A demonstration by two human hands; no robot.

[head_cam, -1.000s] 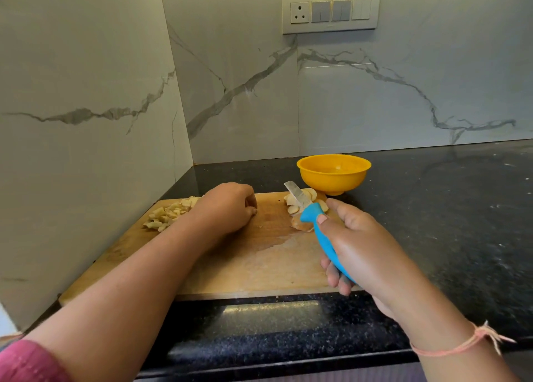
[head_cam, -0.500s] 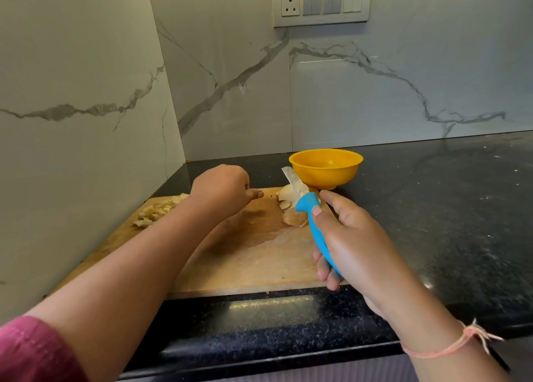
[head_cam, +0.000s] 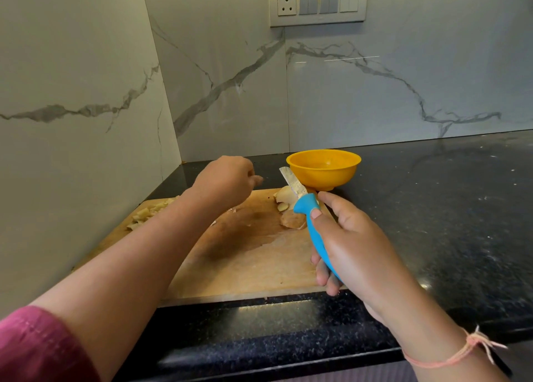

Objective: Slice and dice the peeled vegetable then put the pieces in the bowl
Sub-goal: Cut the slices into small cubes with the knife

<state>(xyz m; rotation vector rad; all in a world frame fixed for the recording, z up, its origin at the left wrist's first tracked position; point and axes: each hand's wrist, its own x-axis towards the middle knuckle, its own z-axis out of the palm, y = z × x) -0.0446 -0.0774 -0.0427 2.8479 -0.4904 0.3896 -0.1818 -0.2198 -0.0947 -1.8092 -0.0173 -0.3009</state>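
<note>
A wooden cutting board (head_cam: 245,260) lies on the black counter. Pale vegetable slices (head_cam: 284,198) sit at its far right corner, and a pile of diced pieces (head_cam: 145,214) lies at its far left, partly behind my left forearm. An orange bowl (head_cam: 323,155) stands just beyond the slices and looks empty. My right hand (head_cam: 354,254) grips the blue handle of a knife (head_cam: 313,231), its blade pointing up over the slices. My left hand (head_cam: 223,179) hovers above the board's far edge, fingers curled, with nothing visible in them.
Marble wall panels close off the left side and the back, forming a corner behind the board. A switch panel (head_cam: 317,3) is mounted on the back wall. Black counter (head_cam: 432,208) stretches to the right of the bowl.
My left hand has lifted off the board and moved up and right toward the slices. My right hand has kept the knife in nearly the same place.
</note>
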